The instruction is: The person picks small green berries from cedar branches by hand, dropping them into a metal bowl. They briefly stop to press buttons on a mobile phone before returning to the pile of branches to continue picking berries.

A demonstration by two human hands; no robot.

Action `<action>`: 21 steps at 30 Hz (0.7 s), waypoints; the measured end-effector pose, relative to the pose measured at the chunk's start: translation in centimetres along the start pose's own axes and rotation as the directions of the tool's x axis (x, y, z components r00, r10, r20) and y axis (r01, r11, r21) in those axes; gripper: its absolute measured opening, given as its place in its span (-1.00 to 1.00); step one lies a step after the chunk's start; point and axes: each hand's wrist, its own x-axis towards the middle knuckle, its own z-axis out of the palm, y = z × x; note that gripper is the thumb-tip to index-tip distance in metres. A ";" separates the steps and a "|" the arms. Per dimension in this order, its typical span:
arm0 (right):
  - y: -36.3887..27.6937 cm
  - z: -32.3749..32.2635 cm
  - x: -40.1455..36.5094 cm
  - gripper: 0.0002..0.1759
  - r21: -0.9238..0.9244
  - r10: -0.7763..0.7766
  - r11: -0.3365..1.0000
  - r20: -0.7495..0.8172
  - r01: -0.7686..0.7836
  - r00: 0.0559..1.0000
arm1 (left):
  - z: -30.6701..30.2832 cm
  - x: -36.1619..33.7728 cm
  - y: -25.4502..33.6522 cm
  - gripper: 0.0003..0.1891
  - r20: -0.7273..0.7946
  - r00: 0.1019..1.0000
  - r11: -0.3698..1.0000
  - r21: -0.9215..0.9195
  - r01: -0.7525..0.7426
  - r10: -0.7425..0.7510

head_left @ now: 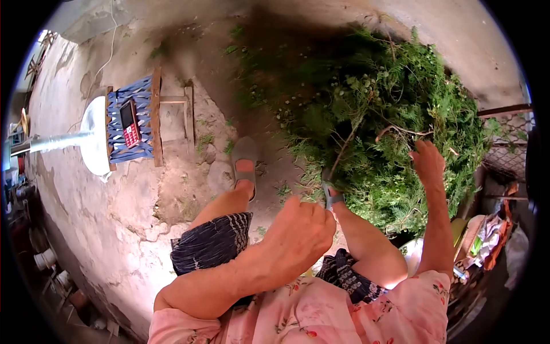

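My left hand [302, 230] is closed in a fist in front of my body, above my knees. Whatever lies inside its fingers, if anything, is hidden. My right hand [429, 165] reaches over a large heap of cut evergreen branches [395, 189], its thumb standing apart from the bent fingers. Just beyond those fingertips lies a bare brown twig [401, 131]; I see no clear grip on it. Small round cones dot the green sprays. Part of the heap's far left side sinks into dark shadow.
A small stool with a woven blue strap seat [150, 137] stands on the left, with a red keypad phone [130, 126] on it. Beside it is a round white object [94, 135]. Wire mesh [510, 137] and a pile of mixed items [487, 235] border the right side.
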 end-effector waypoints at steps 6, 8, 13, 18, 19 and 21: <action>-18.3 6.1 3.6 -0.93 0.268 -0.787 0.517 -0.226 0.813 0.574 | -1.4 -2.4 -2.2 -0.68 0.076 0.995 0.998 -0.011 0.068 -0.067; -23.0 10.2 4.7 -0.90 0.537 -0.724 0.516 -0.143 0.668 0.675 | -1.7 -3.2 -2.9 -0.66 0.073 0.992 0.994 -0.033 0.103 -0.100; -26.0 17.6 11.5 -0.75 0.661 -0.494 0.685 0.114 0.306 0.862 | -2.0 -4.5 -4.7 -0.70 0.022 0.988 0.985 -0.087 0.152 -0.151; -23.5 23.0 18.9 -0.50 0.654 -0.007 0.755 -0.066 0.049 0.998 | -3.5 -5.4 -5.6 -0.64 0.028 0.960 0.954 -0.108 0.280 -0.279; -23.3 22.0 19.6 -0.47 0.695 0.168 0.710 -0.014 -0.111 0.986 | -3.7 -5.4 -5.8 -0.64 0.037 0.954 0.946 -0.124 0.300 -0.298; -22.8 22.0 21.0 -0.43 0.723 0.346 0.637 0.042 -0.268 0.937 | -3.8 -5.5 -6.2 -0.64 0.043 0.955 0.945 -0.133 0.298 -0.295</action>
